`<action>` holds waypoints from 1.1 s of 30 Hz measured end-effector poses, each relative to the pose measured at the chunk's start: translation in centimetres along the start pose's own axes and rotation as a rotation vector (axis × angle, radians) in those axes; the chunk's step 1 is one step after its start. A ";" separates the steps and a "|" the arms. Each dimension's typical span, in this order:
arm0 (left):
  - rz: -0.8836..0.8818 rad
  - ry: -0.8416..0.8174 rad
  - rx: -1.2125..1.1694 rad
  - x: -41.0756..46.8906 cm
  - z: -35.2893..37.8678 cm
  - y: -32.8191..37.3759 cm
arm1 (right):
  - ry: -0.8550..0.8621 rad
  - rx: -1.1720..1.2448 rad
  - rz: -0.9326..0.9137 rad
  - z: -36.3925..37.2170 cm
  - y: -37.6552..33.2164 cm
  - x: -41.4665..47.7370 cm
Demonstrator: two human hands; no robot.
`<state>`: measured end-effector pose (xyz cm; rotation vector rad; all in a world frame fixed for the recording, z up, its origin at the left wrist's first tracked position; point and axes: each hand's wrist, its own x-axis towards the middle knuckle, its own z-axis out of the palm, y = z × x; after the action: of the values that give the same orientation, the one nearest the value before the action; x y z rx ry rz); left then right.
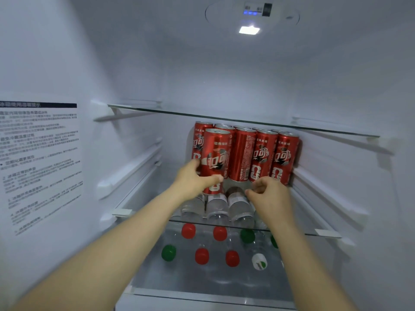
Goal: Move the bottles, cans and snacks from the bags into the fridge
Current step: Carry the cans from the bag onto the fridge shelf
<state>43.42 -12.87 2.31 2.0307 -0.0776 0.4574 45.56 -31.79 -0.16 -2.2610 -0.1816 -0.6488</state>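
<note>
Inside the open fridge, my left hand (193,178) grips a red cola can (215,153) low on its side, thumb across the front, holding it upright at the front left of the can group. Several more red cola cans (262,156) stand in two rows on the middle glass shelf (323,232). My right hand (269,194) hovers with curled fingers just in front of the right cans and holds nothing. Clear water bottles (238,205) lie on the same shelf in front of the cans, partly hidden by both hands.
An upper glass shelf (157,112) is bare. On the lower shelf stand several bottles with red caps (188,230), green caps (168,252) and one white cap (259,261). A printed label (38,162) covers the left fridge wall. The fridge lamp (249,30) shines overhead.
</note>
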 end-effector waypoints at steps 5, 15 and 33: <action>-0.071 0.136 0.085 1.9 -2.4 -2.0 | 0.004 -0.052 -0.027 0.1 -0.2 -0.1; 0.038 0.449 0.194 1.1 -2.1 -2.8 | -0.002 -0.079 -0.036 0.1 -0.3 0.0; 0.210 0.141 0.367 0.6 -1.0 -2.0 | -0.011 -0.096 -0.029 0.1 -0.3 -0.1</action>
<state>44.15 -10.98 1.29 2.3527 -0.1298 0.7931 45.47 -31.50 -0.08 -2.3579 -0.1932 -0.6737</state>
